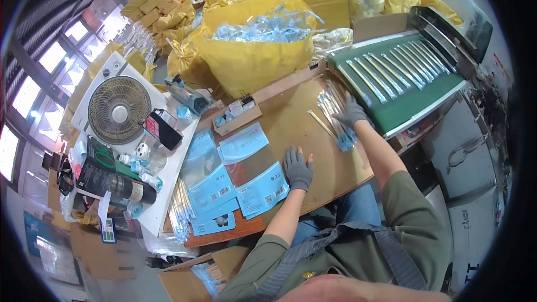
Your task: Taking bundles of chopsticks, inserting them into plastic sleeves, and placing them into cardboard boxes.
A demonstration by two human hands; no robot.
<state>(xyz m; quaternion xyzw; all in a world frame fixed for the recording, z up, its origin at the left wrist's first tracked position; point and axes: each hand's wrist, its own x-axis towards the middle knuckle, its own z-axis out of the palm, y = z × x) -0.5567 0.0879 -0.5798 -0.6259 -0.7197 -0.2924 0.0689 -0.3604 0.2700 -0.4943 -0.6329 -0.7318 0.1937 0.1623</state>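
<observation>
Spreading loosely over the tabletop (285,117), left hand (298,170); half-open against slim clear packets (327,104), right hand (352,114).

Free: bare tabletop (333,174) btwn L grip (298,169) & R grip (352,114), also fwd of L grip. Obst.: blue packets (263,190) just L of L grip; stick packs (329,103) at R grip's L; green conveyor (404,111) on its R.

Near the right edge of the table (288,114), the right hand (352,113) partly hides the wrapped sticks (326,104); toward the near-left corner, fine print on the blue packets (258,190) is too small to read.
</observation>
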